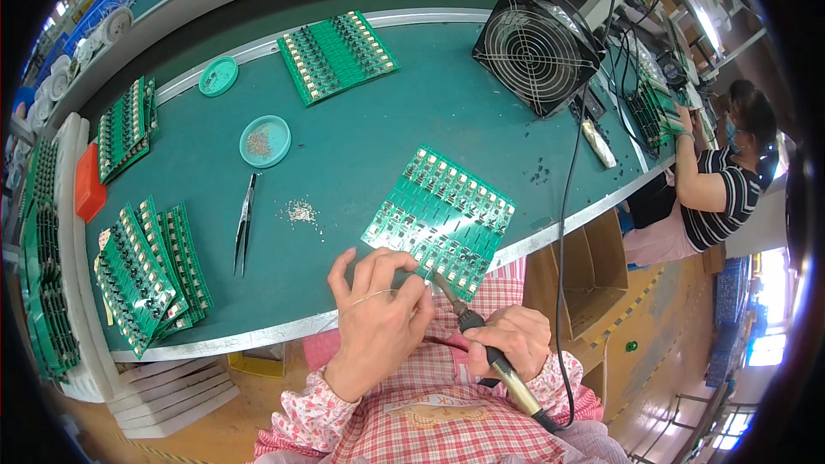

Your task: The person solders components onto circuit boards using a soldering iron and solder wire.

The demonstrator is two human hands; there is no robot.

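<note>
A square, green circuit board of flat, shiny laminate, set with rows of small white and black parts, is seen at the near edge of a dark green workbench; its near corner reaches over the rim. Twelve o'clock is taken as straight away from the wearer.

The board lies at eleven o'clock from the bare right hand and at one o'clock from the bare left hand. The left hand is the nearer: its fingertips are held at the board's near-left edge. A thin, pale, curved wire is seen across its fingers; whether it is pinched between them cannot be told.

A long soldering iron with a dark and brass-coloured handle is gripped by the closed right hand, with fingers wrapped around it. Its long axis is laid from five o'clock to eleven, and its slim metal tip is brought over the board's six o'clock side, close beside the left fingertips. Whether a joint is touched cannot be told. The board's rows are run from ten o'clock to four, so they are crossed at a slant by the iron. The relation to be judged most important is this narrow gap between tip, fingertips and board edge.
</note>
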